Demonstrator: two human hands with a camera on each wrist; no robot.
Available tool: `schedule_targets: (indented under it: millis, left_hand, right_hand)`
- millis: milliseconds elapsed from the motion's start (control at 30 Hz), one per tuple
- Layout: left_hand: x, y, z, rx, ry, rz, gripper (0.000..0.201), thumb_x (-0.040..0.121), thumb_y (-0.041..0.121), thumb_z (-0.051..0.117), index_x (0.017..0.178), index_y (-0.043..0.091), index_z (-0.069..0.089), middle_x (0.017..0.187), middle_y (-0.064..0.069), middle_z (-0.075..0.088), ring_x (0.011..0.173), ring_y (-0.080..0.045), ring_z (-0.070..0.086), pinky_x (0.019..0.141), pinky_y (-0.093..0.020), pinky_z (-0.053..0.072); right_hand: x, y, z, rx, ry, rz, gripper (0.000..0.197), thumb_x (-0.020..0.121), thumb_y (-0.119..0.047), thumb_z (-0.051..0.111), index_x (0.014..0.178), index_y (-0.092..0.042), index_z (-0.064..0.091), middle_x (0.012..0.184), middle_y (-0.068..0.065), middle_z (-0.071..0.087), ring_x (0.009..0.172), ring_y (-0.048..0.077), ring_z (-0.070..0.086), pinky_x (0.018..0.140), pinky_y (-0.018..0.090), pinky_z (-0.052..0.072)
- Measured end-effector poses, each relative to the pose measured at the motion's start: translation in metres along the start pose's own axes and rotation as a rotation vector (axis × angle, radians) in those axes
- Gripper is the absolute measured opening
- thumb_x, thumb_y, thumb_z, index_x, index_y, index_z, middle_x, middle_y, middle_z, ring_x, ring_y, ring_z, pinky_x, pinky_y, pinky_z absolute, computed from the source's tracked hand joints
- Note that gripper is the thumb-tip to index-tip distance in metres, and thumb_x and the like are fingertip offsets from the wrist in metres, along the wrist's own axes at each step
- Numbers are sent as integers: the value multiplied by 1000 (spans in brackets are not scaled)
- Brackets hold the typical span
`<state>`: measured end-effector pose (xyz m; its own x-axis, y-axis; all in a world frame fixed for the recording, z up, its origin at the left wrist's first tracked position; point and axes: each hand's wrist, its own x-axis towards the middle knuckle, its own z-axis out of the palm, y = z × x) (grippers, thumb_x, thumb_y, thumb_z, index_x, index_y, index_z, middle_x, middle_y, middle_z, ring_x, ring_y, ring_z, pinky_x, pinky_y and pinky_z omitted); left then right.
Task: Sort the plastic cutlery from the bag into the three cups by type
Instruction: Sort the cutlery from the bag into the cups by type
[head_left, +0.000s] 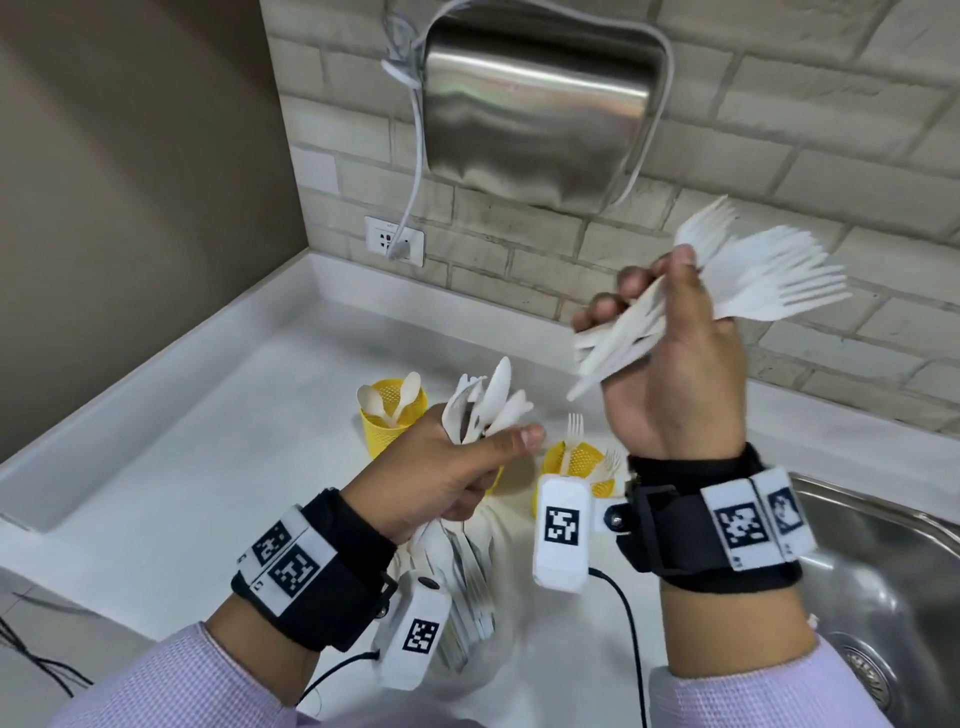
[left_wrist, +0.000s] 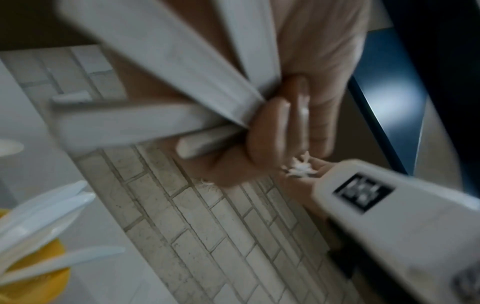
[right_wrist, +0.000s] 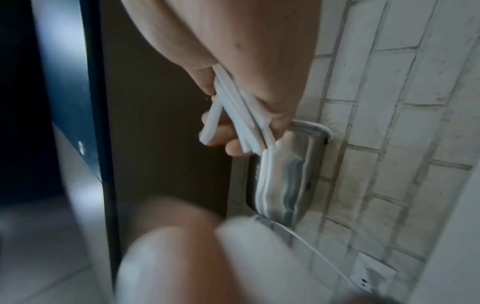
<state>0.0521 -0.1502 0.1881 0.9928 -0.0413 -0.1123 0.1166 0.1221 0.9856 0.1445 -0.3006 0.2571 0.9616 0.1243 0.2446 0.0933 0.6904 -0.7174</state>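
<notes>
The raised right hand (head_left: 675, 374) grips fanned forks (head_left: 753, 275); the lower left hand (head_left: 452, 467) clutches mixed cutlery (head_left: 485, 402) above the cups (head_left: 392, 415)

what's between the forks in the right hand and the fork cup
The right hand grips a bunch of forks high above the counter. The fork cup sits below it, partly hidden by the wrist camera, and its visible rim looks open. Nothing visible blocks the drop.
</notes>
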Motion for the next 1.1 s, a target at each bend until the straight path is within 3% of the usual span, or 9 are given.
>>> schedule_targets:
  millis: [100,167,300,400,533,633,767,900,1100]
  left_hand:
    - [9,-4,0,202,264,55,37,93,38,72,73,18,48,56,1,40,46,-21,32,48,-27,27]
    - [13,-7,0,383,389,101,27,93,41,69,81,21,56,55,14,51,45,-11,45,51,-28,36]
    - [19,-13,2,544,563,157,26,94,39,67,96,17,54,73,8,59,64,-11,58,56,-22,40]
    - [21,-15,5,602,623,207,27,96,33,66,99,14,47,71,9,56,61,-3,53,50,-16,36]
    - [22,-20,1,622,607,276,24,97,20,63,103,12,42,76,13,57,69,-19,60,56,-33,38]
    - [20,-23,-1,683,599,356,33,91,10,70,106,13,41,78,16,58,70,1,61,54,-16,40]
    - [18,-21,1,680,599,354,31,94,17,67,108,17,39,79,18,59,71,8,59,53,-16,40]
    - [19,-15,6,648,659,320,25,99,25,61,107,20,38,76,19,55,62,13,55,55,-9,41]
    - [18,-12,14,762,680,372,28,98,18,60,105,23,34,70,9,55,51,-7,42,50,-32,32]
  right_hand:
    - [-7,-20,6,-117,24,-195,16,105,-22,55,94,-11,51,60,0,38,45,15,36,52,27,36]
    - [-16,-21,6,-312,82,-297,17,99,-18,66,97,-7,52,54,-2,37,42,15,30,49,27,33]
    - [-39,2,-1,-653,-7,-358,17,87,-22,80,76,-19,67,64,-8,66,55,12,60,61,27,48]
    - [-57,25,-7,-777,-109,-287,9,84,-22,82,80,-20,74,77,-9,76,71,6,73,68,21,54]
    - [-68,47,-6,-904,-159,-204,7,82,-18,85,83,-20,79,81,-12,78,77,2,74,70,21,56]
    - [-70,56,-4,-994,-183,-241,6,83,-21,84,82,-20,78,79,-14,75,71,-5,70,65,13,51]
    - [-68,59,-3,-957,-161,-221,11,88,-16,78,80,-22,74,70,-11,72,67,-4,66,63,15,48]
    - [-64,54,-1,-663,-40,-221,12,92,-17,71,84,-26,71,72,-12,70,67,6,66,66,23,50]
    - [-63,60,-4,-445,23,-54,8,89,-23,72,94,-18,68,72,-15,62,61,3,55,66,23,41]
